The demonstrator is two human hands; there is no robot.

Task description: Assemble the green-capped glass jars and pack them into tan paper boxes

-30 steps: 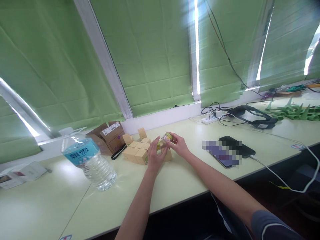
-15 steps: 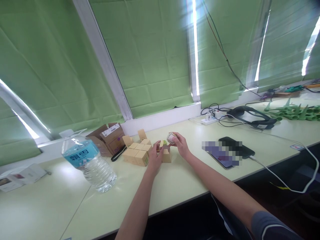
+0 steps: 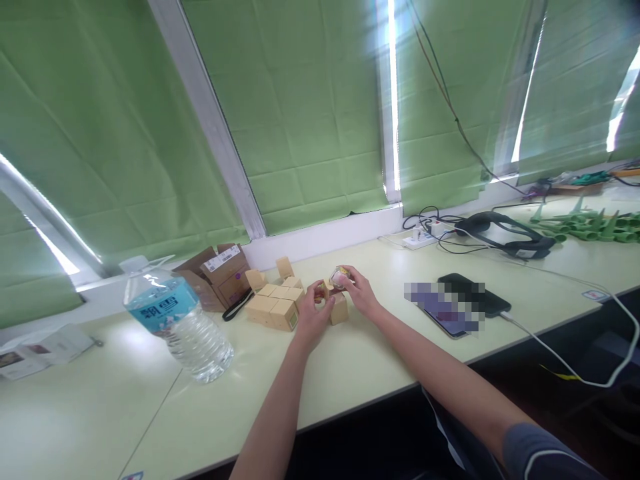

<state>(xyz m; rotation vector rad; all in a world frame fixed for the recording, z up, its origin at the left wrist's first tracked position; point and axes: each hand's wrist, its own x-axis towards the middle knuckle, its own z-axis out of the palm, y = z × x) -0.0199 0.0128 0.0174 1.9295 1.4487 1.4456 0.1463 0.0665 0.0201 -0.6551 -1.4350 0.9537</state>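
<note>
A small tan box [image 3: 339, 310] stands on the table with its top flap up. My left hand [image 3: 313, 313] is closed around the left side and flap of this box. Just above the box's opening, my right hand [image 3: 358, 292] pinches a small round item in clear, shiny wrapping [image 3: 340, 277]; its exact kind is too small to tell. Left of my left hand sits a cluster of several similar tan boxes [image 3: 273, 308], two with raised flaps at the back.
A large water bottle [image 3: 187, 327] and an open brown carton [image 3: 220, 280] stand to the left. Two phones [image 3: 470, 293], one with a white cable, lie at right. Behind them are a power strip [image 3: 419, 240], a black headset [image 3: 505, 233] and green cone-shaped parts [image 3: 595, 223].
My right hand has brought the wrapped item slightly left, closer to the flap. The small box has shifted slightly right, and my left thumb now lies against it.
</note>
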